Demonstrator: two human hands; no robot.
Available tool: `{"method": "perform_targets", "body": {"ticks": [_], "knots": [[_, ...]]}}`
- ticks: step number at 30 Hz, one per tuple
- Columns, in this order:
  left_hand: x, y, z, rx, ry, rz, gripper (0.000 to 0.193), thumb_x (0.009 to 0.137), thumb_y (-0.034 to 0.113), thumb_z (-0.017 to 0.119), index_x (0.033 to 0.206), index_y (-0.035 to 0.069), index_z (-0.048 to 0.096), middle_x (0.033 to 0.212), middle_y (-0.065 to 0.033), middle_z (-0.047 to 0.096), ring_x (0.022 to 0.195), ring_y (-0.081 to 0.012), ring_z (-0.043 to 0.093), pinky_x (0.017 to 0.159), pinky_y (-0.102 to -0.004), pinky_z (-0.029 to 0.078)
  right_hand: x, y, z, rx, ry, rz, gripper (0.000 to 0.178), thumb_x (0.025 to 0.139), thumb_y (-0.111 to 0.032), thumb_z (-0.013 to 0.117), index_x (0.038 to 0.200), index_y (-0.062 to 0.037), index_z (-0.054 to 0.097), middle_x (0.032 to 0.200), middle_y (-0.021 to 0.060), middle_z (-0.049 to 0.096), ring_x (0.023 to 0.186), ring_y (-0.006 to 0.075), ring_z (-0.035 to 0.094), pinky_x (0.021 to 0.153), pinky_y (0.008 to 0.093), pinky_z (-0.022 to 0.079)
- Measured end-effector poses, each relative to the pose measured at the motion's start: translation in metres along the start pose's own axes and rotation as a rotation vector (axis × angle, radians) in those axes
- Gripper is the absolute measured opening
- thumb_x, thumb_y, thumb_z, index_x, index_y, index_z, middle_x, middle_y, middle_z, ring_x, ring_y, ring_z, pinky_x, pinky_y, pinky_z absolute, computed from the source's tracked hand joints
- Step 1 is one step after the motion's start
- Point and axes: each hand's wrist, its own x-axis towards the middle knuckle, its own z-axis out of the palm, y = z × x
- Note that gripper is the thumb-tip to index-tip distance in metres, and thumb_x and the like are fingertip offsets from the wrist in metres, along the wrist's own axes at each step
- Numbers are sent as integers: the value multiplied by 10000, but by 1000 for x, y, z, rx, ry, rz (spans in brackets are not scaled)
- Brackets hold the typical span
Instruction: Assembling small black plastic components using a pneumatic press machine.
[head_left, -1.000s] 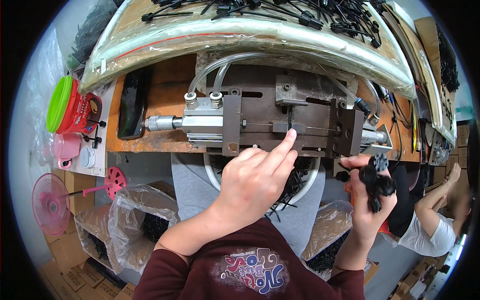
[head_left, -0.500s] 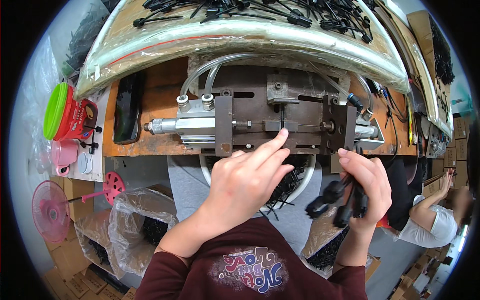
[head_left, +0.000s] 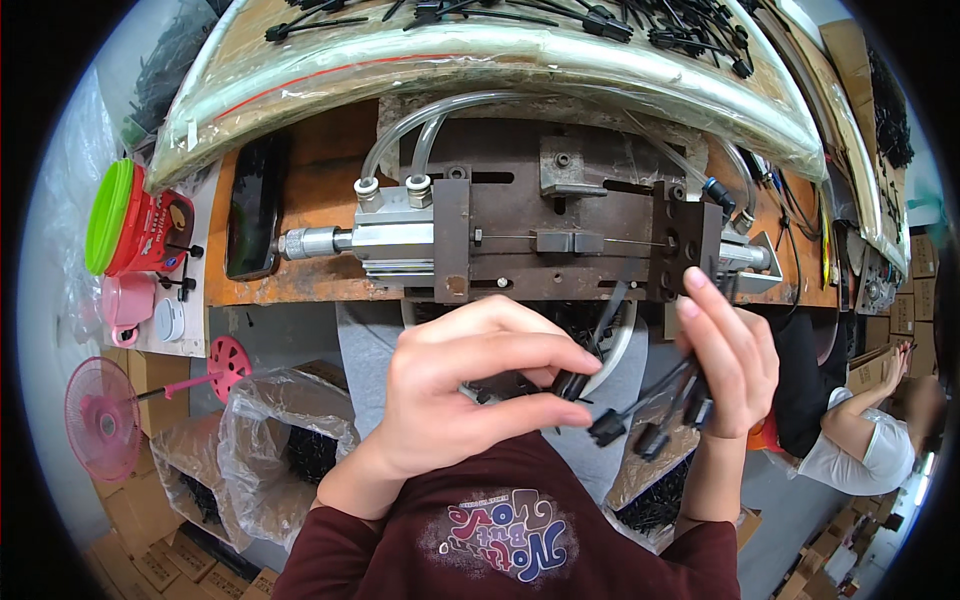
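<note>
My left hand is closed in front of the brown metal fixture, pinching the thick end of a black plastic stem part between thumb and fingers. The part's thin stem points up and right, blurred by motion. My right hand is closed around several similar black stem parts, whose heads hang down to the left. Above both hands, at the middle of the fixture, sits a small split metal block with a thin rod on either side. No black part stands in its slot.
Air cylinders with clear hoses flank the fixture on an orange bench. A plastic-wrapped tray edge with black parts lies beyond. A red bucket, pink fan and plastic-lined boxes are left; another person sits right.
My left hand has moved down from the block, where a finger touched a black part, and now holds a black stem part. The block's slot no longer shows one. My right hand shifted slightly.
</note>
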Motion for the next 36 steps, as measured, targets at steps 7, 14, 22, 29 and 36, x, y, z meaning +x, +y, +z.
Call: {"method": "perform_targets", "body": {"ticks": [7,14,22,29,36], "knots": [[1,-33,22,886,64,364,304,676,104,823,955,34,723,1191,-125,682,753,-178,660,665,-283,529,-5,10,3,14,45,36,385,708,63,769,1078,30,665,1049,182,723,707,203,637,586,266,500],[8,-40,28,1012,83,352,279,698,126,809,947,41,716,1201,-92,693,660,-151,635,608,-265,486,-12,11,1,41,14,43,275,751,-7,783,983,28,640,1038,194,724,682,227,616,572,285,501],[9,-41,29,1010,85,334,282,688,125,817,941,48,721,1190,-84,699,620,-143,626,578,-252,475,-13,17,1,151,59,93,373,812,-28,761,1091,-31,514,1051,220,712,705,261,651,585,314,519],[4,7,11,62,-110,-27,516,617,109,891,1092,-8,726,1010,-140,722,687,-134,682,599,-239,545,-16,10,2,83,11,43,351,736,-7,796,1043,24,630,1059,206,713,721,251,660,587,299,529],[2,22,8,-2,-64,75,326,653,72,869,954,6,764,908,-130,735,775,-208,715,639,-278,571,-4,-3,9,43,21,-28,286,730,3,809,984,42,684,1022,181,718,680,208,631,549,267,516]]}}
